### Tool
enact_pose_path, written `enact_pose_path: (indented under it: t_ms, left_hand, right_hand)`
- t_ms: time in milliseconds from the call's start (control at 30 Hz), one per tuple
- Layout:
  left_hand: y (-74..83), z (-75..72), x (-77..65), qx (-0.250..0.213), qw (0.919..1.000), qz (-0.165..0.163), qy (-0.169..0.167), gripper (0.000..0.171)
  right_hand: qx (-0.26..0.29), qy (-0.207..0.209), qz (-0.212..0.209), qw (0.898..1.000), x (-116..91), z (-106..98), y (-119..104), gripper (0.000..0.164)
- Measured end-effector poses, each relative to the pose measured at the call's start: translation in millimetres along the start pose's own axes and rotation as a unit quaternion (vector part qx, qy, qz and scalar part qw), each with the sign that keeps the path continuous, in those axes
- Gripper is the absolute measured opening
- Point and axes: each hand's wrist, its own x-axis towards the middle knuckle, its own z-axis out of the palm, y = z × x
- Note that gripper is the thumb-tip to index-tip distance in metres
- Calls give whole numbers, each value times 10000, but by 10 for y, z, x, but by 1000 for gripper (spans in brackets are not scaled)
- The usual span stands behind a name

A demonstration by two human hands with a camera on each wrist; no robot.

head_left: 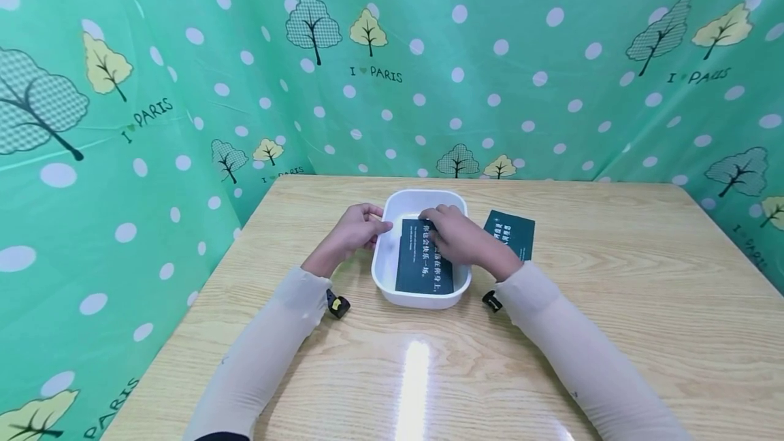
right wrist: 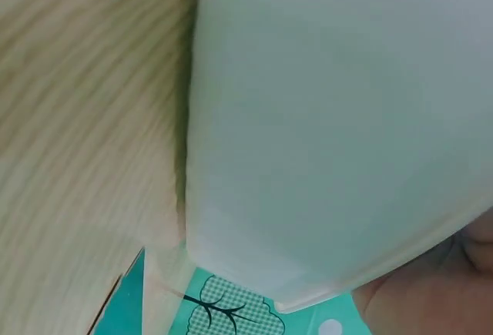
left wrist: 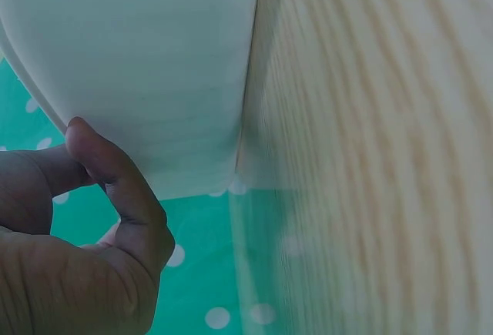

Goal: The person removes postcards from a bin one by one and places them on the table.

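A white plastic basin (head_left: 422, 301) stands on the table, its rounded rim facing up. Inside it lies a dark green card (head_left: 409, 260) printed with white writing. My left hand (head_left: 357, 226) pinches the basin's left rim, and in the left wrist view its fingers (left wrist: 115, 165) meet the rim from outside. Reaching over the right side, my right hand (head_left: 458, 235) holds the card near its far right edge and covers part of the writing. The right wrist view shows mostly the basin's outer wall (right wrist: 323, 119); the fingertips are hidden behind its rim.
Another dark green card (head_left: 519, 233) lies on the wooden table (head_left: 618, 257) right of the basin, partly behind my right forearm. Black wrist devices (head_left: 337, 304) sit under both sleeves. A green patterned curtain (head_left: 527, 94) borders the table's back and left.
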Motion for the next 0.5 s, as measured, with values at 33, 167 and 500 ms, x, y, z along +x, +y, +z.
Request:
enact_pose_path:
  t_ms: [33,167,500]
  left_hand:
    - [0,2,0,14,10000,-1,6,32]
    - [-1,5,-2,13,10000,13,26,32]
    - [4,1,-6,-20,10000,90,-20,33]
  right_hand:
    - [167,52,-23,9998,7,-5,-2,33]
    - [922,180,-60,9956,0,-54,-33,28]
    - [1585,705,-359,9842,-143,-399,-103,26]
